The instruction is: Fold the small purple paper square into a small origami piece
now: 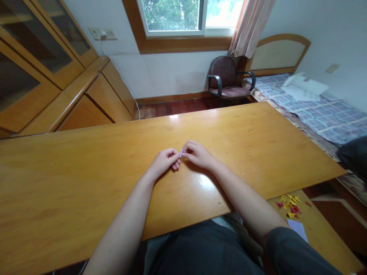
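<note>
A small folded piece of purple paper (181, 153) is held between my two hands, just above the wooden table (86, 172). My left hand (166, 159) pinches its left side between thumb and forefinger, the other fingers curled below. From the right, my right hand (197, 153) pinches the other side with thumb and fingertips. Most of the paper is hidden by the fingers, so its exact shape cannot be made out.
On a lower surface at the right lie several yellow and red folded paper pieces (291, 205) and a purple paper stack (298, 230). Beyond the table stand a brown armchair (226, 78), a wooden cabinet (94, 95) and a bed (323, 110) with white sheets on it.
</note>
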Demonstrator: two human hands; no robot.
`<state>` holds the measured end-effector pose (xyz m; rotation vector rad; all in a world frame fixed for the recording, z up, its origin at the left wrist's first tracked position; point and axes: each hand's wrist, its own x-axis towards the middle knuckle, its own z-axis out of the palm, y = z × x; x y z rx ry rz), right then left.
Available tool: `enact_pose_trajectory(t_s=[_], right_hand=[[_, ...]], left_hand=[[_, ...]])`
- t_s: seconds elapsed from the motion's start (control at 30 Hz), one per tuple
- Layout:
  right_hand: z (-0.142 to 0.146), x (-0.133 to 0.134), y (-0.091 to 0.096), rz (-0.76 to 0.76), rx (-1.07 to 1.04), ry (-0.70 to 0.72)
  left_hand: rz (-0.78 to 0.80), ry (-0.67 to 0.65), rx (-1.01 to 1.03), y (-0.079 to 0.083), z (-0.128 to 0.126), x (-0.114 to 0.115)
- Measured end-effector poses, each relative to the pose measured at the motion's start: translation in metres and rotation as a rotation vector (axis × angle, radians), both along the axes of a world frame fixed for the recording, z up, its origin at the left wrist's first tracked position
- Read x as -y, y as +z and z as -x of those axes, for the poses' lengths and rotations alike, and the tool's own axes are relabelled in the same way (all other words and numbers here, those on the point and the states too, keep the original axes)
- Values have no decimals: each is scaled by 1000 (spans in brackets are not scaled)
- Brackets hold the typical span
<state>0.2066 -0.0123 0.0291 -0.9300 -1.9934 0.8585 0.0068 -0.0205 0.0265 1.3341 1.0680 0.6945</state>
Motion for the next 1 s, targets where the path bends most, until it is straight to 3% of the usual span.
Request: enact_pose_trajectory(t_s=[0.43,1.0], right_hand=[[0,0,1,-3,37,-19],[0,-3,-4,72,-5,-62]], left_hand=[[-44,-3,-47,1,-3,3],[11,17,2,3,-1,1]])
